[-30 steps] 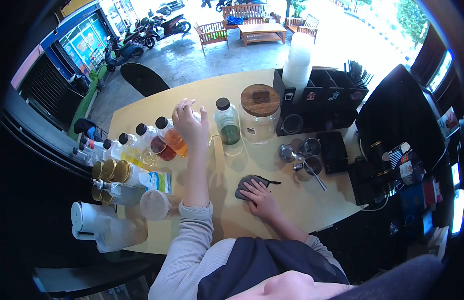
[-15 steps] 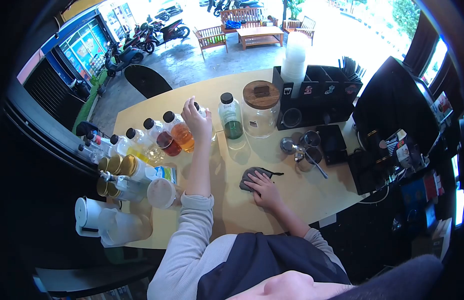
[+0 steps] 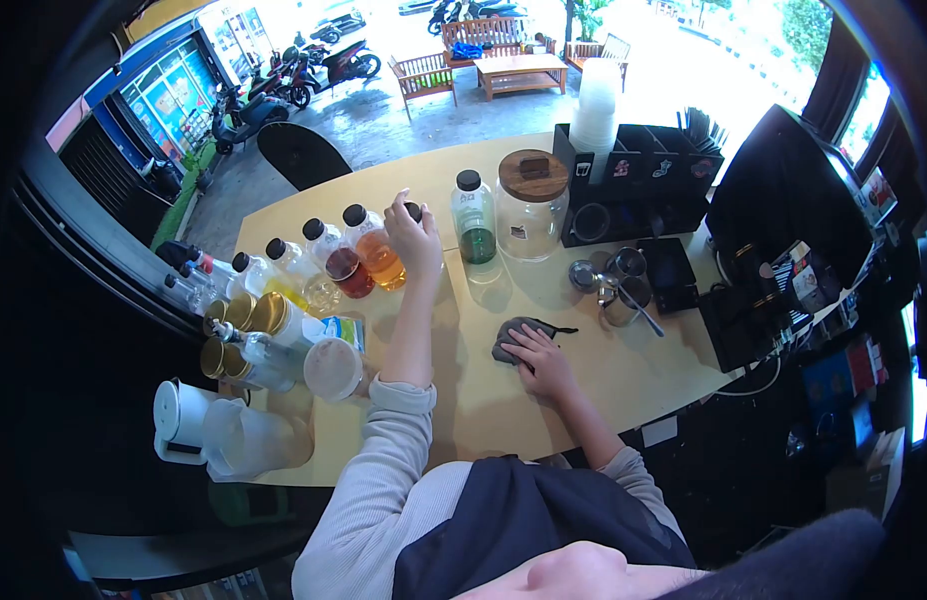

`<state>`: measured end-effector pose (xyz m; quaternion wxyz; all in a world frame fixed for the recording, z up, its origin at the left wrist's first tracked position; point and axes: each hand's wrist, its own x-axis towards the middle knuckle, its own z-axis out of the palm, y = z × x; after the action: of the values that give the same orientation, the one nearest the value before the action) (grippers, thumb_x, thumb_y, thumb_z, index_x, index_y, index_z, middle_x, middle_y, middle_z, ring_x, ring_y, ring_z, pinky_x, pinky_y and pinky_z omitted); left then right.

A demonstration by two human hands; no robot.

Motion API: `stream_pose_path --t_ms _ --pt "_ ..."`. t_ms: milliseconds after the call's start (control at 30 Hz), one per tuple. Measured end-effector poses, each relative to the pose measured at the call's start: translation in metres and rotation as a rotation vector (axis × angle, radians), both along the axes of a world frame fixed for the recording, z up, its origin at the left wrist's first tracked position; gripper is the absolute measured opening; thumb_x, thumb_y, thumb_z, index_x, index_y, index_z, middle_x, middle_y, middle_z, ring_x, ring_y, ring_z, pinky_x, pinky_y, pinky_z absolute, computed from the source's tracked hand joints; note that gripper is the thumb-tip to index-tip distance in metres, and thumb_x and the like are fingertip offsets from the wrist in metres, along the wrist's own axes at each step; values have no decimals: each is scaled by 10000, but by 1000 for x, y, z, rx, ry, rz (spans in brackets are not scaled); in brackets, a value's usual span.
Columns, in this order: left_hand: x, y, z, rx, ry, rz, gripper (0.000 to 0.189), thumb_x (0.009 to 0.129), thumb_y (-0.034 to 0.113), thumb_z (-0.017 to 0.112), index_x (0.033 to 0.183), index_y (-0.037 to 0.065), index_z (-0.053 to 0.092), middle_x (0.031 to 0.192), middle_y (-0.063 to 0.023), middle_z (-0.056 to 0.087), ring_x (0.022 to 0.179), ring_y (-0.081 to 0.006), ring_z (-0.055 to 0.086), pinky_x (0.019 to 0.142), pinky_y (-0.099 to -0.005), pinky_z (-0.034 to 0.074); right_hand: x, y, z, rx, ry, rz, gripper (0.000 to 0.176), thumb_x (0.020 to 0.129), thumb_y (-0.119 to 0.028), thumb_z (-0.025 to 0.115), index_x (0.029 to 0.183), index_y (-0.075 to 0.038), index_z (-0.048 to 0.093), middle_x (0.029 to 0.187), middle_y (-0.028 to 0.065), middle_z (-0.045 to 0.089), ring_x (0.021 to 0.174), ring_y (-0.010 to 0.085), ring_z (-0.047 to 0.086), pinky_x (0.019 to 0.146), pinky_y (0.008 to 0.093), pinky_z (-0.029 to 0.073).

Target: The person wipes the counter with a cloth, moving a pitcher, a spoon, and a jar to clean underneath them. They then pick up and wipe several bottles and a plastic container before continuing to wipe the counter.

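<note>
My left hand (image 3: 413, 245) is closed around the top of a clear bottle with a black cap (image 3: 414, 211); the hand and forearm hide most of that bottle. To its left stands a bottle of orange liquid (image 3: 383, 266), then one of dark red liquid (image 3: 349, 274). A bottle with green liquid (image 3: 476, 243) stands upright to the right of this hand. My right hand (image 3: 543, 362) rests on a folded grey cloth (image 3: 510, 338) on the wooden table (image 3: 483, 400), its fingers laid over the cloth and pressing it down.
A glass jar with a wooden lid (image 3: 533, 180), a black organizer (image 3: 638, 200) and stacked plastic cups (image 3: 595, 110) stand at the back. Metal tools and a glass (image 3: 628, 300) are at the right. Gold-lidded jars (image 3: 268, 315) and white pitchers (image 3: 253, 440) crowd the left.
The whole view has shifted slightly, so the table items appear a little to the right and higher. Both hands keep nearly the same places, on the bottle top and on the cloth.
</note>
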<state>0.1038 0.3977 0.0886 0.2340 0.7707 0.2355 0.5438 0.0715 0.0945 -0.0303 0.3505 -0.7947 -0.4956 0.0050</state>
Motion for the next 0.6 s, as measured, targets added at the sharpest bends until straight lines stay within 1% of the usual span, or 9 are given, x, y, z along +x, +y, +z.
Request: stream_pose_path --t_ms 67,133,233,300,333,400,500,600 --pt "-7 -8 -1 41 -10 -3 418 915 159 645 1305 67 526 1098 -160 583 1060 -362 563 947 -530 409 0 0 -1 0 -3 -9 449 813 -76 622 1249 -159 692 1437 93 577 1407 328 450 1195 484 318" --pt "-18 -17 -2 81 -17 -6 400 917 159 640 1292 68 532 1078 -159 579 1052 -365 565 946 -532 409 -2 1 0 20 27 -13 466 803 -57 602 1248 -158 697 1435 99 579 1415 344 439 1201 500 305" --pt "-32 -23 -3 90 10 7 385 918 163 636 1277 64 538 1086 -169 579 1038 -367 570 934 -517 418 -1 2 -2 17 30 -14 469 800 -61 607 1249 -161 698 1442 88 575 1417 337 436 1203 497 303" --pt "-42 -26 0 126 -14 -40 382 918 159 631 1272 55 532 1093 -175 580 1040 -362 573 917 -486 431 -1 1 -1 5 20 -14 462 806 -71 611 1251 -162 695 1443 89 574 1418 329 437 1204 489 303" --pt "-49 -29 1 127 -10 -37 382 918 159 631 1272 55 532 1093 -175 580 1040 -362 573 917 -486 431 -1 1 -1 -10 9 -17 455 811 -81 616 1252 -163 693 1445 90 572 1418 321 437 1206 482 303" --pt "-62 -38 6 5 67 -143 390 920 160 632 1272 37 520 1103 -182 582 1046 -358 578 932 -479 427 -2 1 -3 -5 8 -19 458 811 -83 617 1255 -164 691 1446 90 571 1419 321 437 1207 482 301" --pt "-84 -48 12 -63 137 -187 394 923 163 635 1273 28 512 1101 -187 580 1045 -357 581 939 -473 429 -3 1 -4 -7 1 -23 461 811 -89 621 1260 -168 689 1451 88 566 1420 319 436 1207 482 300" --pt "-104 -56 10 -62 145 -241 399 926 165 638 1277 25 509 1104 -188 581 1040 -355 583 930 -478 434 -3 2 -2 -15 -1 -28 460 812 -95 628 1261 -173 689 1457 86 562 1423 318 432 1207 482 299"
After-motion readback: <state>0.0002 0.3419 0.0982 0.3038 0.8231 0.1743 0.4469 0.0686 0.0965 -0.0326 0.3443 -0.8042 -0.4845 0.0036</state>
